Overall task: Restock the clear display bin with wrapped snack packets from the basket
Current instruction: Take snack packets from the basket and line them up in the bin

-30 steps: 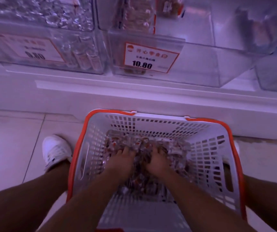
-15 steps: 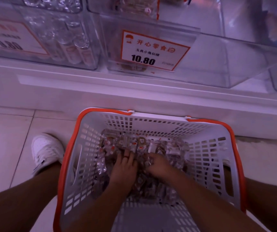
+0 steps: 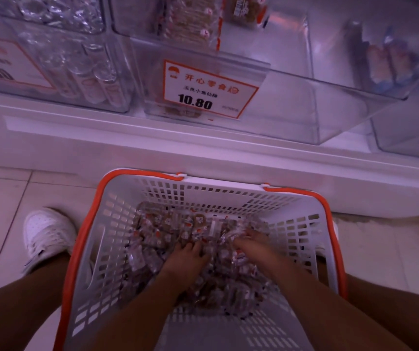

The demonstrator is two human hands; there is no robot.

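A dim, purple-tinted scene is rendered softly throughout; glare is caught on the clear display bin (image 3: 292,105), straight lines are bowed by wide-angle distortion, and corners are blurred.

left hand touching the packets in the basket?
Touching. The head view shows the left hand pressed into the packets in the basket, fingertips buried among them.

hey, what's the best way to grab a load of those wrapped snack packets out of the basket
Come straight down through the open top of the basket. The snack packets lie loose in a heap, so probably scoop with the left hand and right hand from opposite sides, cupping a bunch between them.
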